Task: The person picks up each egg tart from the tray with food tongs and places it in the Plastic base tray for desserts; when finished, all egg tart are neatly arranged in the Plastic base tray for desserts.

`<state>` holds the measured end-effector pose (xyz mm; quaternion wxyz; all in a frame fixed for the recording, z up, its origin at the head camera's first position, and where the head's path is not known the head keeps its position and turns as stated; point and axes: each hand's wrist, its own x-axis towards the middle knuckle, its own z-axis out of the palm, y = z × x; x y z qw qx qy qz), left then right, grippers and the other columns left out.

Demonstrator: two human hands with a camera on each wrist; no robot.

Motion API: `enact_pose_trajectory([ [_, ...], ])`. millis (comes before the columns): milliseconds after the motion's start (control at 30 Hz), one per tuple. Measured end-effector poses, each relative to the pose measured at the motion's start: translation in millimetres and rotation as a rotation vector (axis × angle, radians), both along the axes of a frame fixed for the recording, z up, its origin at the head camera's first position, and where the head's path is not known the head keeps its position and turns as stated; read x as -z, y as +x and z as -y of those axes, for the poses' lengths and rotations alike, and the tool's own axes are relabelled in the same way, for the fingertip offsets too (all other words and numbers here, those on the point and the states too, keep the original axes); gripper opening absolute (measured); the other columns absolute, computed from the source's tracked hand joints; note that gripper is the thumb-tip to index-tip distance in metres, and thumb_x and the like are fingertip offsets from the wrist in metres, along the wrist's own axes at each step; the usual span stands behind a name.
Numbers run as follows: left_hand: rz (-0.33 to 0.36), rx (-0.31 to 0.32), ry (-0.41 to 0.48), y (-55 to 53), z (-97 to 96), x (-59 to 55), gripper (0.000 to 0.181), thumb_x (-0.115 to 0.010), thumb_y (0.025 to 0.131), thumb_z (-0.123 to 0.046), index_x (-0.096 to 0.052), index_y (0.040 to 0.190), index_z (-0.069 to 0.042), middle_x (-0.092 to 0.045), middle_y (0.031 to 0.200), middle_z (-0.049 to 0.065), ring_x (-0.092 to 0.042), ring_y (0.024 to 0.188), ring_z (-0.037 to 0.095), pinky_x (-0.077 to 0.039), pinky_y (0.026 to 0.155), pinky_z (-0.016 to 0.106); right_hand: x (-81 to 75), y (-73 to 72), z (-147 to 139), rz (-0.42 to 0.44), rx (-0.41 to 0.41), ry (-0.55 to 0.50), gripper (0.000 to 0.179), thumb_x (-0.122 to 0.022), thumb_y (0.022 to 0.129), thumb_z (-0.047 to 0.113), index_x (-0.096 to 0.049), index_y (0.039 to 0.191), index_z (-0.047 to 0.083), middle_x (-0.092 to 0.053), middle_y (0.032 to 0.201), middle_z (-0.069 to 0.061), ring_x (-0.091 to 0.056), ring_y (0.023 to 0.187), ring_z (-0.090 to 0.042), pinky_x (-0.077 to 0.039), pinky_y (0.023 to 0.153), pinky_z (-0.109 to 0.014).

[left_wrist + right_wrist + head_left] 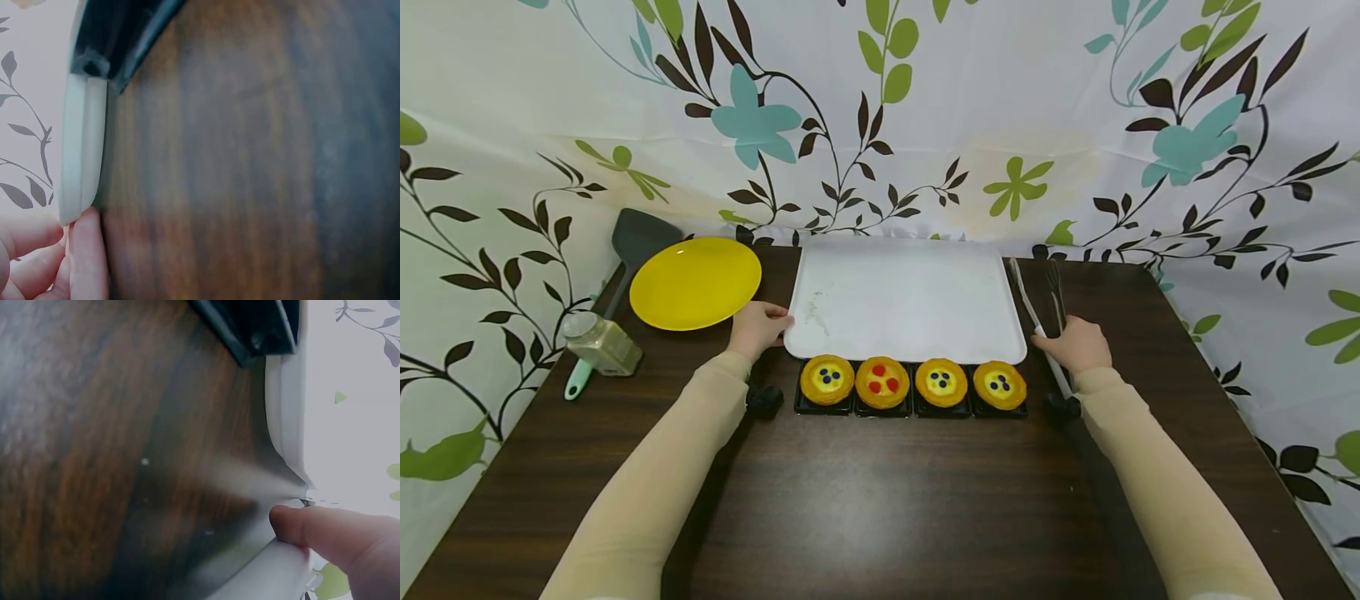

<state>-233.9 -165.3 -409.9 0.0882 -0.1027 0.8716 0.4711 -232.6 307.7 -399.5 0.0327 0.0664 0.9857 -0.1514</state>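
My left hand point(758, 328) pinches the left edge of a white tray point(910, 300); in the left wrist view the thumb and fingers point(87, 256) meet at its corner. On the right, my right hand point(1081, 345) lies over tongs point(1027, 298) with a pale handle, the thumb point(300, 526) across the handle. A wire whisk point(1056, 287) extends beyond that hand. Its other fingers are hidden, so I cannot tell whether they grip. Along the tray's near edge stand black square holders point(882, 410) with several round tarts point(827, 381), one topped with red pieces, the others with blue.
A yellow plate point(696, 283) lies at the back left, overlapping a dark spatula point(642, 237) with a mint handle end point(577, 380). A jar of pale powder point(602, 343) lies on its side over the handle. A leaf-patterned curtain point(1000, 125) borders the dark wooden table point(880, 508).
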Motion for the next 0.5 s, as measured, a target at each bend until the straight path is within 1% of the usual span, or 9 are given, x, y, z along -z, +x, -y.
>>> enact_pose_trajectory([
  [100,-0.001,0.002,0.003,-1.1,-0.3,0.6,0.035,-0.056,0.096,-0.013,-0.057,0.122,0.010,-0.057,0.119,0.027,-0.061,0.102,0.034,-0.057,0.083,0.036,-0.8,0.6,1.5,0.018,0.005,0.010,0.081,-0.062,0.085,0.041,-0.038,0.131,-0.022,-0.045,0.125,-0.043,-0.053,0.104,-0.053,-0.050,0.084,-0.060],
  [233,0.000,0.006,0.003,-1.9,0.2,0.9,0.035,-0.056,0.096,-0.013,-0.057,0.122,0.010,-0.057,0.119,0.027,-0.061,0.102,0.034,-0.057,0.082,0.036,-2.8,1.5,2.6,0.064,-0.009,0.028,0.087,-0.060,0.087,0.045,-0.032,0.134,-0.022,-0.043,0.126,-0.044,-0.054,0.101,-0.053,-0.051,0.082,-0.059],
  [367,0.005,0.001,0.003,-2.2,2.2,-0.1,0.035,-0.056,0.095,-0.013,-0.057,0.122,0.010,-0.057,0.119,0.027,-0.061,0.102,0.035,-0.057,0.081,0.036,-8.0,2.0,5.3,0.124,-0.040,0.040,0.096,-0.055,0.088,0.052,-0.020,0.139,-0.021,-0.040,0.126,-0.046,-0.056,0.098,-0.053,-0.051,0.081,-0.060],
  [433,0.015,-0.006,0.007,-1.7,3.5,-0.8,0.035,-0.056,0.095,-0.013,-0.057,0.122,0.009,-0.057,0.120,0.026,-0.061,0.103,0.035,-0.057,0.081,0.035,-10.2,2.5,6.0,0.136,-0.048,0.045,0.099,-0.052,0.089,0.055,-0.016,0.141,-0.020,-0.038,0.128,-0.046,-0.054,0.101,-0.054,-0.050,0.082,-0.061],
  [500,0.032,-0.011,0.018,-0.7,5.3,-1.3,0.036,-0.056,0.096,-0.014,-0.057,0.123,0.009,-0.056,0.122,0.026,-0.061,0.104,0.035,-0.057,0.082,0.034,-11.2,3.6,6.5,0.123,-0.056,0.048,0.098,-0.051,0.089,0.055,-0.014,0.143,-0.017,-0.035,0.131,-0.046,-0.049,0.106,-0.056,-0.047,0.085,-0.064],
])
